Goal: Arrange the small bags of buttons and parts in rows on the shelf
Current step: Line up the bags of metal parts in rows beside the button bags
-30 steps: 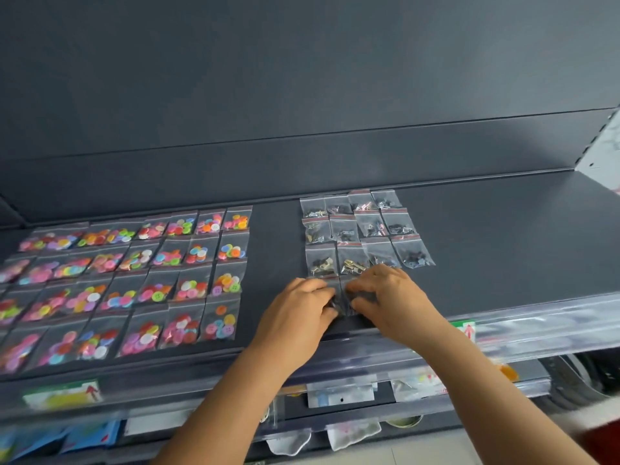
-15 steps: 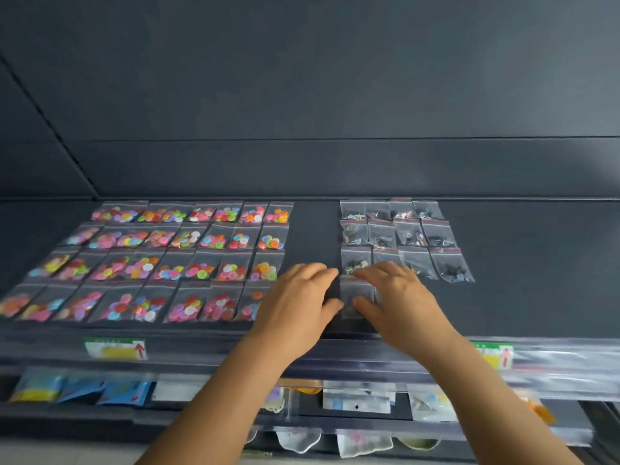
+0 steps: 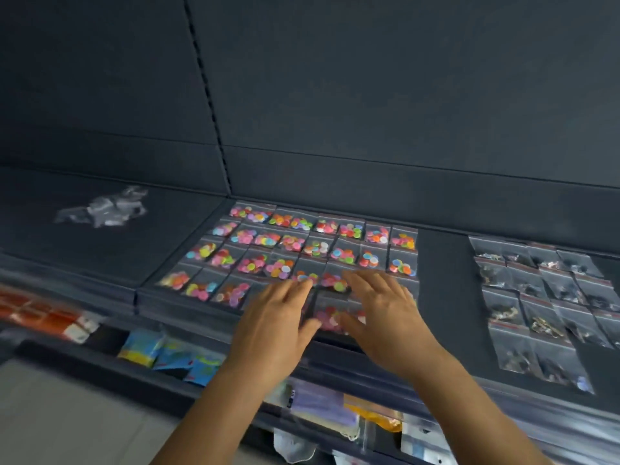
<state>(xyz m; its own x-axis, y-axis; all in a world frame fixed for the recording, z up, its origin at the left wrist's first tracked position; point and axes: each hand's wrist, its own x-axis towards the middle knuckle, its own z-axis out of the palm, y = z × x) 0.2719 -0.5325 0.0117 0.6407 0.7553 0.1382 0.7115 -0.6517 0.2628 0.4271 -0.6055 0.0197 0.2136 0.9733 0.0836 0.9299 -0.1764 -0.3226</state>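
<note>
Small clear bags of coloured buttons (image 3: 295, 246) lie in rows on the dark shelf (image 3: 439, 270). To the right, clear bags of dark metal parts (image 3: 543, 297) lie in rows too. My left hand (image 3: 275, 327) and my right hand (image 3: 382, 317) hover flat, fingers spread, over the front right corner of the button bags, holding nothing. They cover some bags of the front row. A loose heap of clear bags (image 3: 104, 208) lies on the neighbouring shelf at the far left. The picture is blurred by motion.
A clear plastic strip runs along the shelf's front edge (image 3: 369, 370). Below it are lower shelves with blue and yellow packets (image 3: 167, 357), an orange pack (image 3: 47, 317) and other bagged goods (image 3: 322, 407). A dark back panel (image 3: 369, 95) rises behind the shelf.
Both hands have left the metal-parts bags and moved left over the button bags. The view has swung left, bringing the loose heap of bags into sight.
</note>
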